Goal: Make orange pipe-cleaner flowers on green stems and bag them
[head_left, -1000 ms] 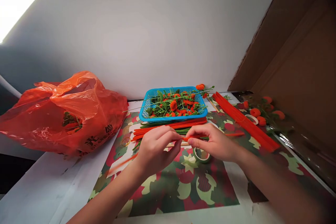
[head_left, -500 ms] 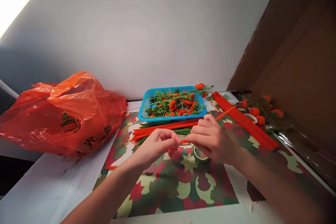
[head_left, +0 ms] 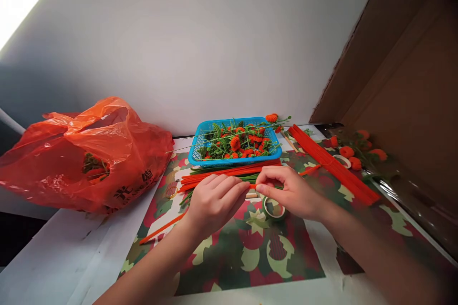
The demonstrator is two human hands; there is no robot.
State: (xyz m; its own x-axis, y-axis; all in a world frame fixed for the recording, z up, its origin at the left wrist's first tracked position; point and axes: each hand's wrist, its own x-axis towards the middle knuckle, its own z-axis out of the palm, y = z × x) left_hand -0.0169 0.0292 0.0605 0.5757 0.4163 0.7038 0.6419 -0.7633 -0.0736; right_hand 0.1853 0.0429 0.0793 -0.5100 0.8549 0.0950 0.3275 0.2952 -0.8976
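My right hand lowered since half a second ago, fuzzy orange pipe cleaner pinched between both hands' fingertips above the patterned mat, my left hand closed on it, round tape roll below, blue mesh basket of orange pompom flowers behind, crinkled orange plastic bag left.

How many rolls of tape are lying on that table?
2 that I can see. One tape roll lies on the patterned mat just under the right hand; another roll sits far right among the loose orange flowers. More may be hidden.
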